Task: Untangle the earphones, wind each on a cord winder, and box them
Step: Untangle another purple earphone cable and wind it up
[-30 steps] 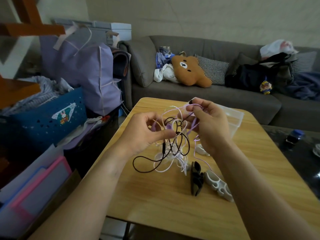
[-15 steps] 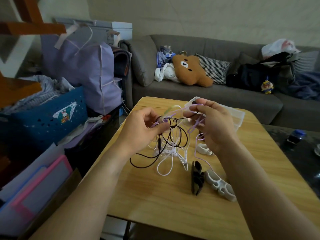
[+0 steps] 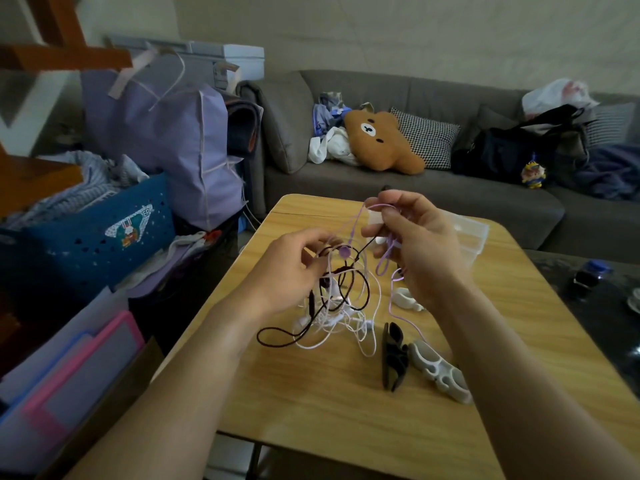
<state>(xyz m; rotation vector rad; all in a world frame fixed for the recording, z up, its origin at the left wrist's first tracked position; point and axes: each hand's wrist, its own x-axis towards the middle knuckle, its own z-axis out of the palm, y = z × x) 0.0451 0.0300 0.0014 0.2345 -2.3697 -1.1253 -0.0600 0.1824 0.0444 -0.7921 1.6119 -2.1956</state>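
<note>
On the wooden worktop [image 3: 311, 403], a black cord winder [image 3: 393, 358] and a white cord winder [image 3: 438, 370] lie side by side. Above them the left hand [image 3: 289, 268] pinches the tangled earphones [image 3: 341, 299], whose lower loops rest on the worktop. The right hand [image 3: 420, 247] pinches a purple cord [image 3: 384, 261] lifted from the tangle, with a clear plastic box [image 3: 472, 237] just behind it.

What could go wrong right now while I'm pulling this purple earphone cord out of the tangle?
Pulling the purple cord up with your right hand may tighten the knot, since black and white cords still cross in the tangle your left hand holds. The loose loops trailing on the table could also drag against the black cord winder and shift it.
</note>
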